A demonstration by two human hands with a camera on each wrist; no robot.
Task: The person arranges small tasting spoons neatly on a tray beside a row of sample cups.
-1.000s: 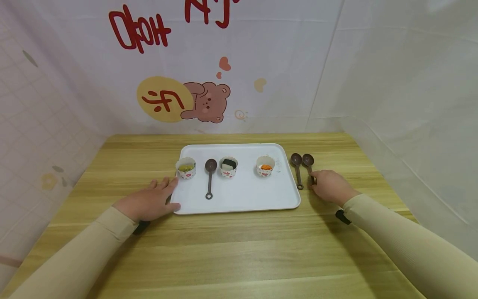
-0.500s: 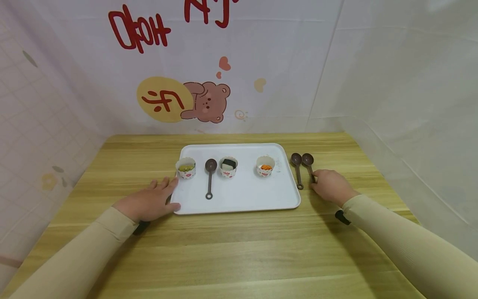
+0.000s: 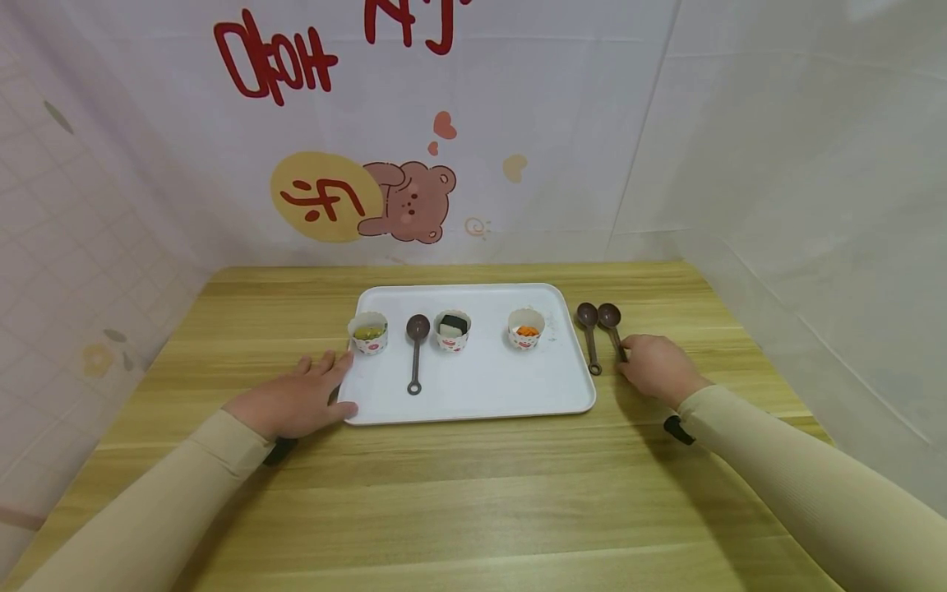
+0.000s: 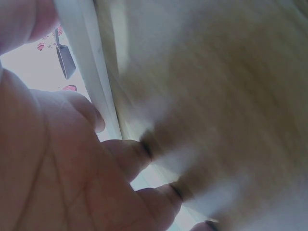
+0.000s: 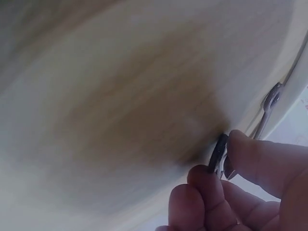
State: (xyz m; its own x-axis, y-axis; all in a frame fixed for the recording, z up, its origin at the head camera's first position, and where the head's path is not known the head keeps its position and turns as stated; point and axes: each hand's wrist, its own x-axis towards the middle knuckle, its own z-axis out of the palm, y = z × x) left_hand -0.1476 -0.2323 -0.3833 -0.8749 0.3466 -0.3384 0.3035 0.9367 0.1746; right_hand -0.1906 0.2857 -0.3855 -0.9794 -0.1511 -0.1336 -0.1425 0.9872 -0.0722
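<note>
My right hand (image 3: 658,370) pinches the handle end of a brown measuring spoon (image 3: 610,316) lying to the right of the white tray (image 3: 481,390). In the right wrist view, thumb and fingertips grip the dark ring end (image 5: 218,153) of that handle. A second brown measuring spoon (image 3: 588,316) lies just left of it, close to the tray's right edge. My left hand (image 3: 299,401) rests at the tray's left edge, fingers spread and thumb over the rim. The left wrist view shows its palm and fingers beside the tray's side wall (image 4: 91,57).
On the tray stand a paper cup with green food (image 3: 370,335), a cup with a black-and-white piece (image 3: 453,333) and one with orange bits (image 3: 525,333). Another brown spoon (image 3: 418,337) lies between the left two. White printed cloth (image 3: 562,148) surrounds the wooden table (image 3: 473,501).
My right fingers have shifted very slightly at the spoon's handle, and the spoon's handle has turned a little with them. My left hand, the tray and the cups stay put.
</note>
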